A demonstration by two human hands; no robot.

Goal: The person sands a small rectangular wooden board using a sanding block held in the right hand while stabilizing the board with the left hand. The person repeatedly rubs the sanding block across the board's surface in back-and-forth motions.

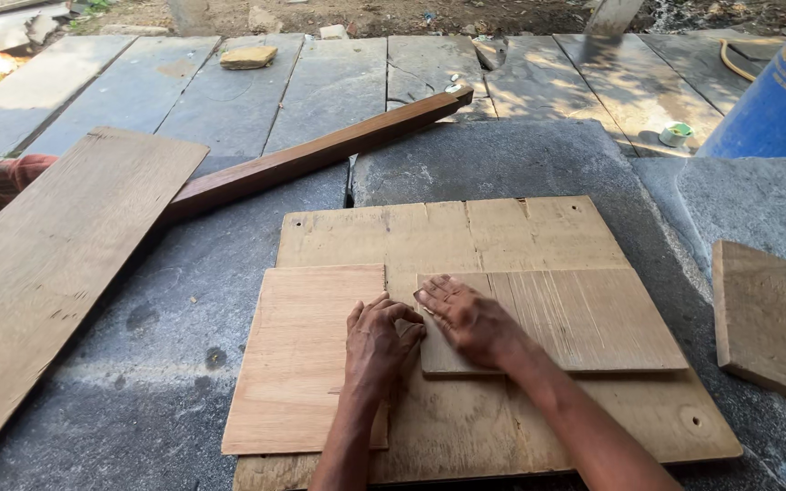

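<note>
Both hands lie flat and open on the base board [502,427]: left hand [377,338] on the left panel [302,364], right hand [468,320] on the right panel [584,318]. Press evenly, keeping the panels' facing edges parallel.

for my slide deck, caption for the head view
Both hands, left and right, press two small plywood pieces on a larger board.
</note>
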